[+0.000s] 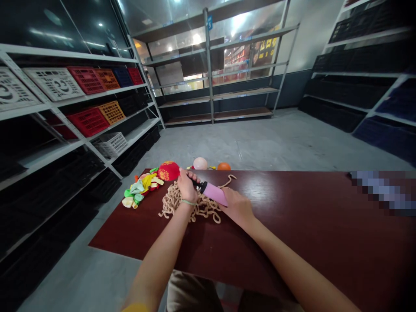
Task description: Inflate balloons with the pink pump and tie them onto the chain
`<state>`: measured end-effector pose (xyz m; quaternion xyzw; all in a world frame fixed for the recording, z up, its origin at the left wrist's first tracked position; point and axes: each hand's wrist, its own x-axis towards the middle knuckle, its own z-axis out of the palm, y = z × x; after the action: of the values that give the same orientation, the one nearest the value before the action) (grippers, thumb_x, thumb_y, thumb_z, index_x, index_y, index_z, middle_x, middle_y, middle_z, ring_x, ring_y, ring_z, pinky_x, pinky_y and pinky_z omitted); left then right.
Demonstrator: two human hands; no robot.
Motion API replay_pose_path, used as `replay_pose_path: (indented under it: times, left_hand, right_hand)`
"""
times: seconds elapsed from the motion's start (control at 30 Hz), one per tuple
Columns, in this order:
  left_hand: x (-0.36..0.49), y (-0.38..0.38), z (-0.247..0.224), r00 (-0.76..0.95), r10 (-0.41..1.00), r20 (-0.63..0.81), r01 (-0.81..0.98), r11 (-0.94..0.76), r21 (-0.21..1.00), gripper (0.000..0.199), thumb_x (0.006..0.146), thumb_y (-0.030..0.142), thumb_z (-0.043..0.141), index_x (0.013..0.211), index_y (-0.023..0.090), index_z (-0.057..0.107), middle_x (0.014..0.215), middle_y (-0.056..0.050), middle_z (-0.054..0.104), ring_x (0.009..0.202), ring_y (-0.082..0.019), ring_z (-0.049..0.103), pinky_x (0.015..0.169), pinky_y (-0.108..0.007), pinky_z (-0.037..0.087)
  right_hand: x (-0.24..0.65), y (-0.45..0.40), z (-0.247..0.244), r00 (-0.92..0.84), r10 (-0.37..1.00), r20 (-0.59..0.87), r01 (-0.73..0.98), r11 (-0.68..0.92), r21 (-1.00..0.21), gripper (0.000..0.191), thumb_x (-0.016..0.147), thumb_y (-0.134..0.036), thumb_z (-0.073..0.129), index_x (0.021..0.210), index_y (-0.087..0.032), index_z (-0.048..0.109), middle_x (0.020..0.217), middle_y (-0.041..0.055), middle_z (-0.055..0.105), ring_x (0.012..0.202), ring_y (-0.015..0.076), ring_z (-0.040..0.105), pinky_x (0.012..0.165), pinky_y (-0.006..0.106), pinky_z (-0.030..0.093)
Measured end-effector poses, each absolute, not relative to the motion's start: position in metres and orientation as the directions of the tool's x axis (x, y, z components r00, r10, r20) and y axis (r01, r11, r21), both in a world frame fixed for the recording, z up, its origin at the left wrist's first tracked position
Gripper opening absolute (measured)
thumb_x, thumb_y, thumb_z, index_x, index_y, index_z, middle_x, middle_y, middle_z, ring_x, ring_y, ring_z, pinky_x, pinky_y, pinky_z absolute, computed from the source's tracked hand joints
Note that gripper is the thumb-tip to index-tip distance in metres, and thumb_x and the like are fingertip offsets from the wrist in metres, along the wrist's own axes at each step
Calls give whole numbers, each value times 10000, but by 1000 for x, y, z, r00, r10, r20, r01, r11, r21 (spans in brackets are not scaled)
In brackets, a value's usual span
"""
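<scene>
My left hand (186, 186) is closed around the black nozzle end of a pink balloon pump (214, 193), held slanting over the table. A red balloon (169, 171) with a yellow pattern, rounded with air, sits against that hand; its neck is hidden by the fingers. My right hand (238, 208) is wrapped round the pump's lower pink end. Under both hands lies a tangled heap of beige, cord-like loops (172, 199). Left of the heap is a pile of limp balloons (143, 188) in green, yellow, white and red.
The dark red-brown table (292, 234) spans the front. At its far edge show a pale pink balloon (200, 163) and an orange one (224, 166). A blurred patch (383, 190) covers something at right. Shelving with crates (86, 121) stands left; metal racks (211, 86) stand behind.
</scene>
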<state>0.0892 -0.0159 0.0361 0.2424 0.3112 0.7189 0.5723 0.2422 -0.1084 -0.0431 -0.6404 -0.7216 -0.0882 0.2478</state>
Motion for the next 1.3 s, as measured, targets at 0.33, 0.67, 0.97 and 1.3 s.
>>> replay_pose_path:
  times: [0.33,0.67,0.97,1.3]
  left_hand:
    - [28,29,74,-439,898,23,-627,-325,708,389,909,550,540,768,221,386,558,89,293,387,-56,310,365,-186,236]
    - [102,-16,-2,-256,957,-134,-733,-102,673,450,871,588,579,725,218,369,570,75,350,432,-66,374,420,-206,347]
    - [18,9,28,-525,846,-99,-700,-362,616,358,940,482,513,748,212,378,578,82,308,411,-46,310,385,-193,239]
    - [78,-10,21,-430,903,-11,-658,-306,688,400,913,531,541,722,215,386,551,72,352,413,-56,348,402,-203,284]
  right_hand:
    - [241,-104,-47,-75,879,470,961,189,-201,440,841,-353,624,1250,-216,535,1072,73,680,925,219,622,702,290,386]
    - [248,-107,-39,-111,905,411,986,152,-69,377,853,-352,615,1195,-200,567,1019,92,675,896,233,595,681,299,353]
    - [260,-104,-36,-238,884,401,951,296,-86,456,899,-407,574,1316,-224,542,1135,83,662,945,224,596,741,293,383]
    - [260,-104,-46,-98,871,481,986,151,-73,419,866,-456,601,1209,-216,605,974,55,661,874,215,559,678,302,304]
